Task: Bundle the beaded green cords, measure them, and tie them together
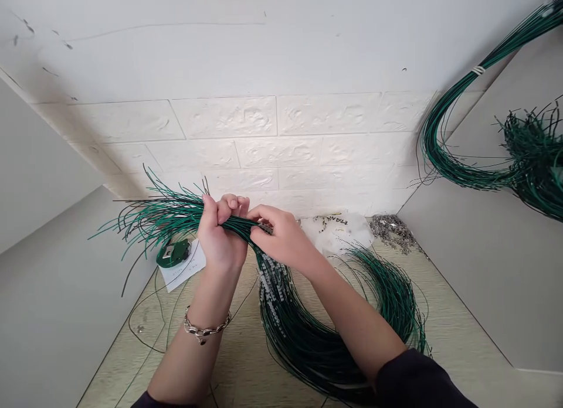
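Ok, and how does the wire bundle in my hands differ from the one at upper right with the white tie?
The held bundle is gripped in your left hand, with your right hand on it; no hand touches the upper-right bundle, cinched by a white tie. The held bundle's ends fan out loosely at left, while the upper-right bundle runs out of view at the right edge. Both have many thin green strands.

Your wires point(299, 332) were thin and green, gathered into one thick bundle. You had them raised above the table point(453, 320), their loose ends point(165, 217) splayed unevenly toward its left edge. Past the gathered part, small pale pieces point(269, 282) lined them, and they curved down toward its near side.
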Tool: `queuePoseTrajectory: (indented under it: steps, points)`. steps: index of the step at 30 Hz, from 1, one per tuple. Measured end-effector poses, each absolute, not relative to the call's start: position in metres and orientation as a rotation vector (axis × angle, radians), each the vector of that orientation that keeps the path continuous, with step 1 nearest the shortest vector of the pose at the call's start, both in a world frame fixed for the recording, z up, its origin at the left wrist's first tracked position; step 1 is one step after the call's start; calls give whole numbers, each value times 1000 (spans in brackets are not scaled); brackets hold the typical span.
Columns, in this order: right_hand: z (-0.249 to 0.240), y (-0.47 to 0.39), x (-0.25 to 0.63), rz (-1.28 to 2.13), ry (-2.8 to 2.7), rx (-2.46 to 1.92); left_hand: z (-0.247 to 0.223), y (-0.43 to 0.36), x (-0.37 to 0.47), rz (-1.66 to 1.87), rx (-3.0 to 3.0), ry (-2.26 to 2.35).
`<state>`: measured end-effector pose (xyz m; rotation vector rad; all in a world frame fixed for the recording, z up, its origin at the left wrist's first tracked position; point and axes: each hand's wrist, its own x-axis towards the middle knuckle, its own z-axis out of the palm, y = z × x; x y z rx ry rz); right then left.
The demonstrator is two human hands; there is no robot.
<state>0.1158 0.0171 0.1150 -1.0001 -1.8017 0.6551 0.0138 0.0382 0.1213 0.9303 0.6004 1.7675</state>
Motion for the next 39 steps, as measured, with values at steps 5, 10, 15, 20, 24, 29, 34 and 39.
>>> queuePoseTrajectory:
  steps: [5, 10, 15, 20, 24, 29, 34, 39]
  points:
    - [115, 13, 108, 539, -1798, -1008, 123, 34, 14, 1790, 985, 635]
    - [118, 14, 117, 685, -1805, -974, 125, 34, 10, 1765, 1000, 624]
    - [117, 22, 132, 876, -1858, -1017, 127, 35, 8, 1664, 978, 642]
    - [107, 35, 134, 908, -1794, -1137, 123, 42, 8, 1469, 1005, 678]
    - [104, 41, 137, 944, -1762, -1137, 117, 48, 6, 1349, 1096, 726]
    - [106, 42, 141, 1043, -1781, -1066, 118, 50, 0, 1197, 1214, 780]
    - [106, 43, 147, 1095, -1807, -1107, 118, 51, -1, 1219, 1215, 911]
    - [108, 41, 148, 1092, -1753, -1032, 110, 56, -1, 1223, 1285, 928]
